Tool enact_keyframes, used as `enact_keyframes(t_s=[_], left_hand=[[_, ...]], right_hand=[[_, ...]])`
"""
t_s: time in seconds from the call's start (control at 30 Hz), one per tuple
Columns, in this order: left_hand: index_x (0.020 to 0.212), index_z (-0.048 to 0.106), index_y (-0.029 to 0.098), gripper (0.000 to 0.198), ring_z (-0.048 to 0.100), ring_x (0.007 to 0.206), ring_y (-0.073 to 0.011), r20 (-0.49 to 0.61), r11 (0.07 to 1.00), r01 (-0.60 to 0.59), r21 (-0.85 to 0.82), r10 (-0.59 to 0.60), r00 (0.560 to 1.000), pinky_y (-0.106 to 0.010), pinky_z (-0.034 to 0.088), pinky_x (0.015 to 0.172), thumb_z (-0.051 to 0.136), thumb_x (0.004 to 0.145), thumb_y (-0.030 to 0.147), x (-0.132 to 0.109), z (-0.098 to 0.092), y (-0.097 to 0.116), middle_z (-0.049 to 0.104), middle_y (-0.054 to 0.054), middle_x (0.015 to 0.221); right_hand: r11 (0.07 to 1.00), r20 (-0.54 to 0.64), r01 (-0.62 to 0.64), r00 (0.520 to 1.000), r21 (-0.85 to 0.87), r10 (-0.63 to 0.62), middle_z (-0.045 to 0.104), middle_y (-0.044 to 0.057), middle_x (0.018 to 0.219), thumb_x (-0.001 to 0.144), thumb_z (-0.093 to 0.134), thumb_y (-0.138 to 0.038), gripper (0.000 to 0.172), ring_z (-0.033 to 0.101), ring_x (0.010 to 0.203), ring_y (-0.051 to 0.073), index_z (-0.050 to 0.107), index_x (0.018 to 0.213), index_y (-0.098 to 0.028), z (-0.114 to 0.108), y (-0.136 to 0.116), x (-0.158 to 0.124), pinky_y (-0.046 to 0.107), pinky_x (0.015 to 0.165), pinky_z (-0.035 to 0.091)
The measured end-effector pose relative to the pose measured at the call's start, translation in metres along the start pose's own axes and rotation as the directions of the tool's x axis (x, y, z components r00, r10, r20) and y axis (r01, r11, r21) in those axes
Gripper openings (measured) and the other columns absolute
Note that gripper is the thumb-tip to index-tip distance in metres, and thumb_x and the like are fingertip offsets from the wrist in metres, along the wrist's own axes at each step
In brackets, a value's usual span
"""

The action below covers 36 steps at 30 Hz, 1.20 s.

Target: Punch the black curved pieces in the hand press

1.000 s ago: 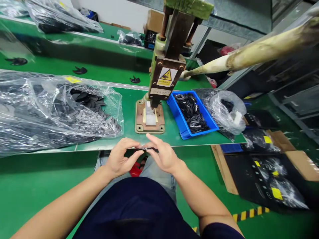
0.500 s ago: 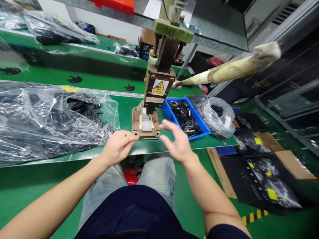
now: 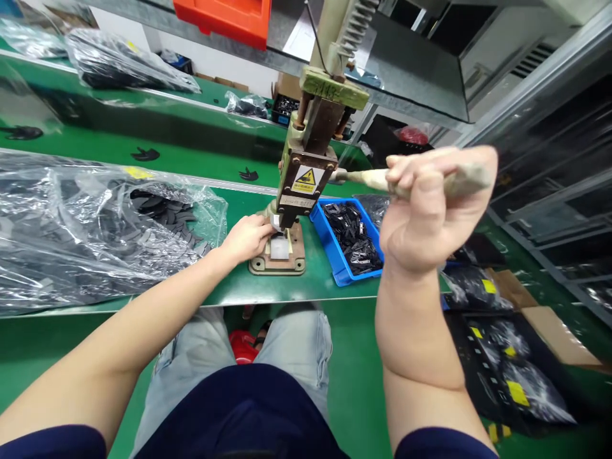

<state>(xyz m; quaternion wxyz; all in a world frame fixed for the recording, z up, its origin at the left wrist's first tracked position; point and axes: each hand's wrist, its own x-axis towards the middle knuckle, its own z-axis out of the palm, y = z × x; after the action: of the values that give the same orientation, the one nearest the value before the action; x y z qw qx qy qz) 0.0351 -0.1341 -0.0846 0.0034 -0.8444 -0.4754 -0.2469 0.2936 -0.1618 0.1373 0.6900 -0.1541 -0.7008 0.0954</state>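
Note:
A hand-operated press (image 3: 306, 143) with a warning label stands at the bench's front edge. My right hand (image 3: 430, 207) is raised and wrapped round the press lever (image 3: 363, 179), which sticks out to the right. At the press base (image 3: 292, 260), my left hand (image 3: 249, 238) reaches in from the left, fingers closed together at the fixture under the ram (image 3: 288, 217). Whatever those fingertips pinch is hidden. A pale translucent block (image 3: 280, 248) sits on the base just in front of the ram.
Left of the press lies a clear plastic bag (image 3: 95, 236) of dark curved pieces. To the right is a blue bin (image 3: 342, 275) of small black parts. Behind, loose black pieces (image 3: 248, 174) lie on a green surface. An orange bin (image 3: 224, 19) sits on the shelf above.
My right hand has risen from beside the base and closed round the lever, whose end now appears lower. My left hand has moved forward to the fixture under the ram.

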Motion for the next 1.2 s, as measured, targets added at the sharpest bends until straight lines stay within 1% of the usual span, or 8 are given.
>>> enact_keyframes(t_s=[0.17,0.33,0.43,0.6,0.73,0.87,1.03,1.2], left_hand=[[0.116,0.082,0.023,0.032,0.069,0.106,-0.0287,0.039,0.993,-0.094,-0.077,0.097,0.995,-0.044,0.054,0.094,0.052,0.104,0.022,0.005,0.001,-0.010,0.077,-0.011,0.114],[0.114,0.082,0.022,0.031,0.070,0.109,-0.0283,0.035,0.987,-0.069,-0.148,0.075,0.997,-0.045,0.055,0.098,0.052,0.105,0.023,0.004,0.000,-0.006,0.077,-0.012,0.114],[0.119,0.081,0.022,0.033,0.070,0.115,-0.0275,0.077,0.981,-0.050,-0.186,0.065,0.995,-0.044,0.055,0.104,0.051,0.106,0.025,0.005,-0.008,-0.005,0.078,-0.012,0.118],[0.125,0.078,0.019,0.037,0.070,0.117,-0.0335,0.226,0.983,0.157,0.090,-0.174,0.958,-0.049,0.053,0.107,0.053,0.102,0.034,-0.004,-0.046,-0.055,0.078,-0.017,0.124],[0.116,0.081,0.017,0.038,0.068,0.122,-0.0391,0.310,0.841,0.374,0.390,-0.503,0.807,-0.049,0.051,0.107,0.062,0.093,0.040,-0.027,-0.088,-0.123,0.078,-0.020,0.124],[0.130,0.077,0.021,0.050,0.061,0.133,-0.0418,0.382,0.783,0.375,0.496,-0.585,0.716,-0.050,0.048,0.111,0.066,0.089,0.047,-0.046,-0.105,-0.161,0.071,-0.020,0.142],[0.119,0.081,0.021,0.047,0.061,0.131,-0.0390,0.440,0.827,0.373,0.421,-0.546,0.713,-0.047,0.046,0.114,0.075,0.079,0.044,-0.043,-0.096,-0.170,0.070,-0.020,0.138],[0.094,0.076,0.024,0.023,0.070,0.100,-0.0273,0.394,0.862,0.443,0.246,-0.506,0.767,-0.033,0.052,0.095,0.072,0.082,0.043,-0.029,-0.101,-0.168,0.079,-0.008,0.102]], right_hand=[[0.999,-0.055,-0.009,0.998,-0.037,0.007,0.055,-0.004,0.074,0.095,0.068,-0.035,0.018,0.068,0.079,0.019,0.057,0.083,-0.028,-0.002,-0.011,-0.060,0.057,0.104,0.063],[0.975,-0.005,-0.031,1.000,-0.219,0.030,0.063,-0.004,0.073,0.089,0.065,-0.030,0.015,0.073,0.088,0.024,0.056,0.076,-0.029,-0.013,-0.010,-0.129,0.070,0.113,0.057],[0.971,-0.018,-0.011,1.000,-0.240,0.007,0.066,-0.003,0.077,0.087,0.067,-0.030,0.013,0.073,0.093,0.027,0.058,0.078,-0.029,-0.018,-0.003,-0.149,0.075,0.114,0.055],[0.975,-0.033,0.005,0.999,-0.221,-0.013,0.065,-0.001,0.078,0.089,0.069,-0.031,0.008,0.073,0.094,0.028,0.063,0.083,-0.031,-0.018,0.004,-0.152,0.075,0.113,0.056],[0.973,-0.065,0.003,0.998,-0.232,-0.019,0.064,0.000,0.077,0.090,0.068,-0.034,0.006,0.072,0.093,0.029,0.063,0.086,-0.033,-0.014,0.005,-0.153,0.075,0.111,0.057],[0.972,-0.099,0.016,0.994,-0.235,-0.040,0.063,0.000,0.075,0.089,0.068,-0.034,0.007,0.072,0.089,0.029,0.062,0.087,-0.032,-0.010,0.007,-0.155,0.077,0.107,0.058],[0.969,-0.093,0.023,0.995,-0.244,-0.047,0.063,-0.001,0.075,0.090,0.069,-0.036,0.009,0.072,0.089,0.029,0.061,0.086,-0.031,-0.012,0.009,-0.155,0.078,0.105,0.059],[0.959,-0.073,0.008,0.997,-0.284,-0.030,0.062,0.000,0.076,0.091,0.067,-0.041,0.012,0.073,0.089,0.029,0.060,0.086,-0.032,-0.014,0.007,-0.155,0.078,0.105,0.060]])
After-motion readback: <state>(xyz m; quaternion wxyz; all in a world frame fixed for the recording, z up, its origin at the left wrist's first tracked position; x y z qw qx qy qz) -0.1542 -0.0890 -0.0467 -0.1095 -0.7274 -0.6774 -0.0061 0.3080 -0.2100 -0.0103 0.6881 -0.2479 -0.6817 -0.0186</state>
